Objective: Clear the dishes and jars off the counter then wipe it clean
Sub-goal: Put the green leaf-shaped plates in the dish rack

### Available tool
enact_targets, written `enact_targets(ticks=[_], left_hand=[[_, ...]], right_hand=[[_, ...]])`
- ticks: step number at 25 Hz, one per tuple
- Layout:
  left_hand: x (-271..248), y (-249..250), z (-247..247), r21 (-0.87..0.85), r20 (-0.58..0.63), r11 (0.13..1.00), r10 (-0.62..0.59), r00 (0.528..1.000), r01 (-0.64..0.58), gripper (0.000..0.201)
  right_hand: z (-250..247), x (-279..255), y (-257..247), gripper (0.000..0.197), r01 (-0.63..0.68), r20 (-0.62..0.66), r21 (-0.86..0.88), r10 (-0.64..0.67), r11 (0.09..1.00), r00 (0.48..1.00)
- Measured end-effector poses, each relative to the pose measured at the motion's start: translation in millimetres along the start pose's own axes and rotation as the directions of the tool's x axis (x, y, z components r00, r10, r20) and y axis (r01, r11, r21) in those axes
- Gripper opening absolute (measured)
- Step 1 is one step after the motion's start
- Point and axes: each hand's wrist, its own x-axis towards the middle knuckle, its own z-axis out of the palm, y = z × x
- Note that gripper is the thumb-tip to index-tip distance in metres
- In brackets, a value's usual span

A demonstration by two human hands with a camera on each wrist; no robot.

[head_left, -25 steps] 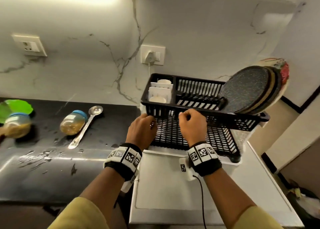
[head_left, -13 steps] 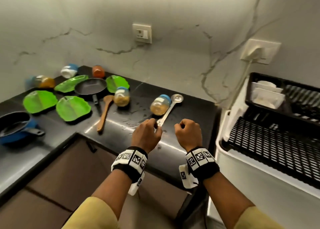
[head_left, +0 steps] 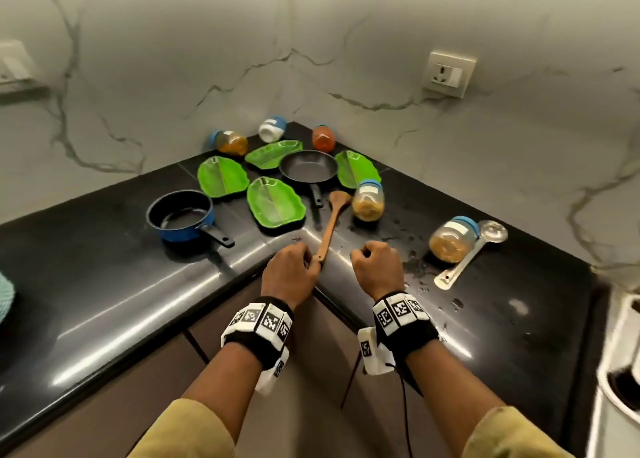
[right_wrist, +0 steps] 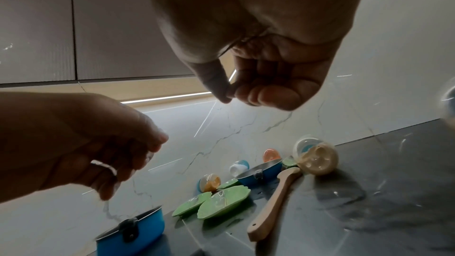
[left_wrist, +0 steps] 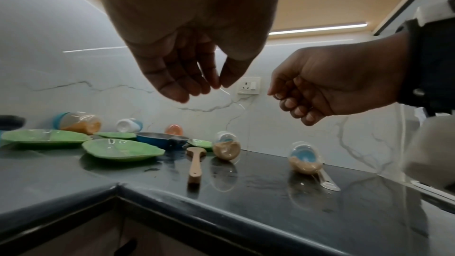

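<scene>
Both hands hover over the inner corner of the black counter [head_left: 104,284] and hold nothing. My left hand [head_left: 291,270] hangs with loosely bent fingers above the handle end of the wooden spatula [head_left: 332,225], not touching it. My right hand [head_left: 377,267] is curled into a fist. Several green leaf-shaped plates [head_left: 273,203] surround a black frying pan [head_left: 308,168]. A blue saucepan [head_left: 180,215] stands to the left. Jars lie on their sides: one by the spatula [head_left: 368,199], one on a metal ladle [head_left: 471,253], others in the far corner [head_left: 230,141].
Water drops [head_left: 412,249] spot the counter near my right hand. A wall socket [head_left: 450,74] sits at the upper right. A white appliance [head_left: 620,353] borders the counter's right end. A teal cloth [head_left: 5,298] shows at the left edge. Brown cabinet fronts [head_left: 322,346] are below.
The head view has swung left from the black dish rack to the counter corner. Both hands came along, empty, and now hover near the wooden spatula.
</scene>
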Motion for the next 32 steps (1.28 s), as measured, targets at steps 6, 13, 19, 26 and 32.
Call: enact_targets(ticks=[6,13,19,26,32], left_hand=[[48,-47,7,0.01,-0.013,0.995,-0.097,0.995,0.097,0.015],[131,-82,25,0.006,-0.03,0.96,-0.281,0.959,0.281,0.023],[186,-112,39,0.111,0.018,0.888,-0.451,0.892,0.447,0.035],[224,-124,56,0.177,0.003,0.702,-0.701,0.713,0.689,0.046],[236,-161,73,0.016,0.093,0.583,-0.81,0.579,0.813,0.045]], right_hand=[[30,96,-19,0.024,-0.016,-0.032,0.017,0.017,1.0,0.999],[27,299,18,0.037,-0.219,0.014,0.036,0.219,0.975,0.976],[50,427,54,0.022,-0.243,0.205,-0.095,0.258,0.965,0.944],[94,491,111,0.042,-0.282,0.282,-0.296,0.365,0.913,0.887],[105,494,109,0.051,-0.316,0.331,-0.3,0.409,0.9,0.851]])
